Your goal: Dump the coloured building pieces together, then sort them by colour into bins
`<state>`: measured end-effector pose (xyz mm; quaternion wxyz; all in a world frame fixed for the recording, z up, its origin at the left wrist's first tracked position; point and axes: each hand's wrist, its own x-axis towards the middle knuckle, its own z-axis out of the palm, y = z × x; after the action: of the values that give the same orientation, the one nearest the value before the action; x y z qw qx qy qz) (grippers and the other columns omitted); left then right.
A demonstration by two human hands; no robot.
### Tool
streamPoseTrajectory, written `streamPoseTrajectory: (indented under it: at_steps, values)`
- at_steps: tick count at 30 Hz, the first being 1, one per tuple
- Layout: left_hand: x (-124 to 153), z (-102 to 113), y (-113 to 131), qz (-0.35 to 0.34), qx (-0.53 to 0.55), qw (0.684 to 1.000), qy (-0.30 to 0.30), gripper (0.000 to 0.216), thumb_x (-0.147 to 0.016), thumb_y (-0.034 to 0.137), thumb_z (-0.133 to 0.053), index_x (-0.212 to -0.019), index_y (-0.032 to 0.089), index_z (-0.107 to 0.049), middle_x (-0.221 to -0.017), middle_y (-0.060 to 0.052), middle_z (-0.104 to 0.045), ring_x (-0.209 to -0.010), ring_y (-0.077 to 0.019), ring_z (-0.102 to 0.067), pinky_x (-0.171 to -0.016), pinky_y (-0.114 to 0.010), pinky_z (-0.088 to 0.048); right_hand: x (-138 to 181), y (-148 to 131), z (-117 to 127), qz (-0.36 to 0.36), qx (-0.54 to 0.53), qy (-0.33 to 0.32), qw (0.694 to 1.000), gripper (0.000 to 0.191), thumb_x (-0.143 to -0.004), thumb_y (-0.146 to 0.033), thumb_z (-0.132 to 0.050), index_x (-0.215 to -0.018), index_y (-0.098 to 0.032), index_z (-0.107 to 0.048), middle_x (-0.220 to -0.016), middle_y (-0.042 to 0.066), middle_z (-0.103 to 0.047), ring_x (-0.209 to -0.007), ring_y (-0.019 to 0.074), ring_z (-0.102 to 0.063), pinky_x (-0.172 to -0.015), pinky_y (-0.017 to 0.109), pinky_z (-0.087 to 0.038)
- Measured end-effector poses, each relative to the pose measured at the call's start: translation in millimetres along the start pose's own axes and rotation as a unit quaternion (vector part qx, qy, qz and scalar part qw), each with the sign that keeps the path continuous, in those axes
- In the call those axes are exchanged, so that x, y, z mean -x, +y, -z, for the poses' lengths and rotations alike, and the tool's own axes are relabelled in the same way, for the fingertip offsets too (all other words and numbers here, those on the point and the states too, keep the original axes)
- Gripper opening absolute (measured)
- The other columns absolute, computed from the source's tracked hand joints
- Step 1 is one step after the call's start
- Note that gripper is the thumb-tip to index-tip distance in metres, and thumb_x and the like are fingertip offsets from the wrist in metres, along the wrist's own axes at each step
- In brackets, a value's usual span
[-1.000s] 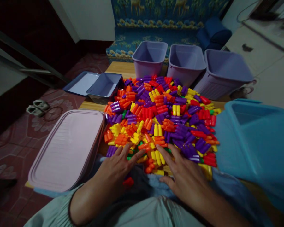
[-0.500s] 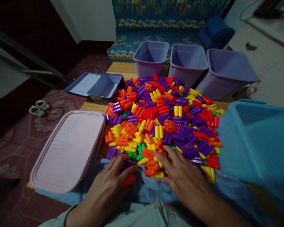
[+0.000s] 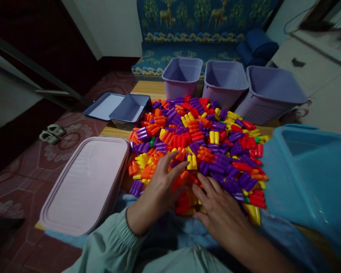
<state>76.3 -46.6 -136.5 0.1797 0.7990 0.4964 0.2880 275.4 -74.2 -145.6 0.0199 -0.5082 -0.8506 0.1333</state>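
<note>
A wide heap of plastic building pieces [image 3: 184, 140] in red, orange, yellow, purple and green covers the table in front of me. My left hand [image 3: 162, 185] is over the near side of the heap, thumb and fingers apart. Blurred orange and red pieces [image 3: 182, 189] lie just beyond its thumb side, under and between my hands. A yellow piece [image 3: 192, 162] is close to its fingertips. My right hand [image 3: 217, 199] rests low at the near edge of the heap, fingers spread and touching pieces. Its palm side is hidden.
Three purple bins [image 3: 182, 83] stand behind the heap. A small dark blue box [image 3: 130, 110] and its lid [image 3: 104, 106] are at the back left. A pink-lidded container [image 3: 86, 185] sits left, a large turquoise tub [image 3: 309, 182] right. Blue cloth [image 3: 187, 229] lies along the near edge.
My left hand has moved up and right from the near edge, over the heap. Pieces between my hands have shifted, with more red showing there. My right hand has barely moved.
</note>
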Motion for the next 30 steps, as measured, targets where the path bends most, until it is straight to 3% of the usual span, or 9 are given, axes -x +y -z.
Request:
streamPoseTrajectory:
  at_steps: [4, 7, 10, 15, 19, 22, 25, 30]
  values:
    - [16, 13, -5, 0.042, -0.112, 0.991, -0.054, 0.059, -0.077, 0.027, -0.074, -0.133, 0.030, -0.054, -0.134, -0.013, -0.049, -0.123, -0.0322, -0.050, -0.099, -0.053, -0.048, 2, 5, -3, -0.030, -0.007, 0.020, 0.999, 0.071, -0.074, -0.021, -0.072, -0.141, -0.022, -0.048, -0.144, 0.014, -0.048, -0.126, 0.0334, -0.049, -0.097, 0.050, -0.053]
    - [36, 32, -7, 0.070, -0.144, 0.973, -0.168, 0.077, -0.066, 0.031, -0.082, -0.137, 0.032, -0.050, -0.134, -0.013, -0.050, -0.119, -0.0358, -0.055, -0.095, -0.054, -0.050, 2, 4, -4, -0.037, -0.013, 0.004, 0.999, 0.079, -0.071, -0.019, -0.073, -0.145, -0.024, -0.044, -0.144, 0.013, -0.048, -0.125, 0.0333, -0.051, -0.096, 0.048, -0.054]
    - [46, 33, -7, 0.076, -0.149, 0.954, -0.249, 0.092, -0.060, 0.026, -0.083, -0.143, 0.034, -0.044, -0.142, -0.016, -0.045, -0.122, -0.0396, -0.055, -0.091, -0.054, -0.053, -1, 1, -3, -0.026, -0.012, -0.010, 1.000, 0.084, -0.069, -0.015, -0.073, -0.147, -0.025, -0.041, -0.147, 0.017, -0.043, -0.129, 0.0345, -0.048, -0.099, 0.048, -0.051]
    - [35, 10, -5, 0.075, -0.100, 0.967, -0.223, 0.080, -0.074, 0.014, -0.067, -0.146, 0.029, -0.036, -0.145, -0.019, -0.044, -0.115, -0.0319, -0.062, -0.090, -0.046, -0.055, -11, 2, 2, -0.015, -0.035, -0.062, 0.997, 0.099, -0.066, -0.016, -0.075, -0.153, -0.024, -0.029, -0.154, 0.020, -0.031, -0.139, 0.0379, -0.036, -0.103, 0.050, -0.046]
    - [21, -4, -1, 0.104, -0.062, 0.973, -0.196, 0.078, -0.079, 0.019, -0.064, -0.149, 0.026, -0.030, -0.145, -0.021, -0.044, -0.106, -0.0301, -0.067, -0.086, -0.046, -0.056, -15, 5, 5, -0.013, -0.069, -0.086, 0.994, 0.090, -0.068, -0.015, -0.069, -0.151, -0.021, -0.033, -0.157, 0.020, -0.024, -0.142, 0.0371, -0.031, -0.109, 0.051, -0.039]
    - [15, -7, 3, 0.135, -0.066, 0.967, -0.206, 0.080, -0.075, 0.017, -0.065, -0.147, 0.024, -0.034, -0.145, -0.022, -0.041, -0.098, -0.0296, -0.069, -0.081, -0.046, -0.058, -15, 4, 1, -0.024, -0.104, -0.071, 0.992, 0.088, -0.070, -0.016, -0.065, -0.151, -0.024, -0.032, -0.156, 0.018, -0.023, -0.139, 0.0343, -0.038, -0.107, 0.048, -0.042]
    - [14, -8, 5, 0.133, -0.039, 0.972, -0.189, 0.080, -0.071, 0.017, -0.067, -0.144, 0.025, -0.037, -0.142, -0.019, -0.042, -0.102, -0.0288, -0.067, -0.084, -0.045, -0.057, -15, 2, -6, -0.039, -0.118, -0.040, 0.991, 0.087, -0.068, -0.013, -0.062, -0.149, -0.024, -0.033, -0.153, 0.017, -0.026, -0.134, 0.0327, -0.044, -0.104, 0.046, -0.047]
    - [13, -14, 4, 0.138, 0.060, 0.977, -0.153, 0.081, -0.069, 0.015, -0.067, -0.144, 0.027, -0.037, -0.139, -0.015, -0.041, -0.102, -0.0252, -0.066, -0.084, -0.041, -0.058, -15, 0, -19, -0.036, -0.142, 0.000, 0.989, 0.089, -0.059, -0.003, -0.056, -0.144, -0.023, -0.039, -0.153, 0.016, -0.021, -0.139, 0.0332, -0.038, -0.106, 0.045, -0.044]
